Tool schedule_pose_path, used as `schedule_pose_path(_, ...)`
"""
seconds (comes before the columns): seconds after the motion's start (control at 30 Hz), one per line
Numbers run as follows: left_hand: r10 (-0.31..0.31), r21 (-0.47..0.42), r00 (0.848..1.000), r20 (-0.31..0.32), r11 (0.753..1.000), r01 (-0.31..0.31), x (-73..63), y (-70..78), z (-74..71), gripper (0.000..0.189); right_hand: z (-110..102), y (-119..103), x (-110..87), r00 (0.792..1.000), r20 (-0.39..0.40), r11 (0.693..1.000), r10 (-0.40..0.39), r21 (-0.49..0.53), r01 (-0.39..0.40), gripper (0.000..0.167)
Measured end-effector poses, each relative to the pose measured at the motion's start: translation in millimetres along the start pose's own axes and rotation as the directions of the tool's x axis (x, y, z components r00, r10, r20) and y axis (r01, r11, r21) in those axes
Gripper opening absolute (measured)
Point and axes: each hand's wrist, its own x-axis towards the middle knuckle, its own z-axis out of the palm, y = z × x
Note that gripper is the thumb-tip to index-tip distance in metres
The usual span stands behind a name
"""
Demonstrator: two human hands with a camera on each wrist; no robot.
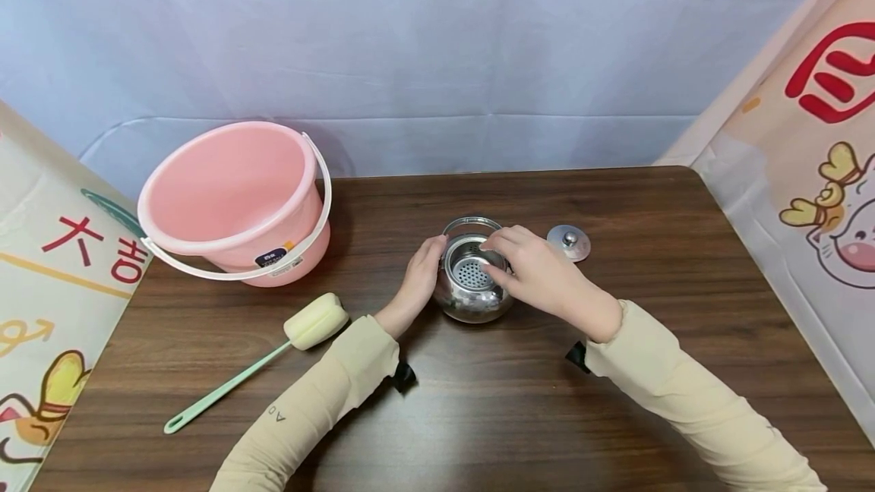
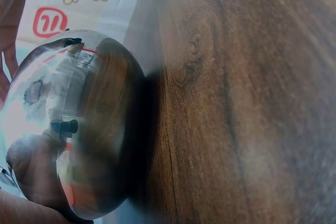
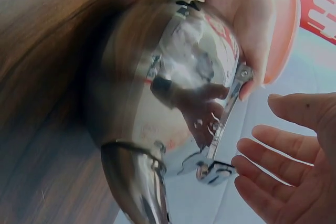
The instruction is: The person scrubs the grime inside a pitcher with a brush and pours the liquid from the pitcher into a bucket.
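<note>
A shiny steel teapot stands upright on the table, its mouth uncovered and a perforated strainer inside. My left hand rests along the teapot's left side with fingers fairly straight. Over the right part of the mouth hovers my right hand, thumb and fingers spread apart. The right wrist view shows this hand apart from the pot's body, with its fingertips near the folded handle; the spout points toward the bottom there. A round lid with a knob lies right of the teapot.
A pink bucket with a white handle stands at the back left. In front of it lies a sponge brush with a long green handle. The brown table ends at the back against a pale cloth.
</note>
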Motion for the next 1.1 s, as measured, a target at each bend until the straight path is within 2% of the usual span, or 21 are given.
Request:
schedule_pose_path(0.5,-0.002,0.004,1.0,-0.012,1.0,0.003,-0.5,1.8,0.6,0.047,11.4,-11.1,-0.4,0.998,0.061,1.0,0.018,0.024,-0.019,0.024)
schedule_pose_path(0.77,0.002,0.011,1.0,-0.001,1.0,-0.002,-0.3,1.2,0.3,0.048,17.8,-14.0,-1.0,0.998,0.062,0.999,-0.026,0.042,0.024,0.024)
schedule_pose_path(1.1,0.003,0.006,1.0,0.008,1.0,-0.003,-0.8,1.9,0.0,0.05,25.4,-15.0,-2.7,0.995,0.092,0.998,-0.041,0.053,0.036,0.023)
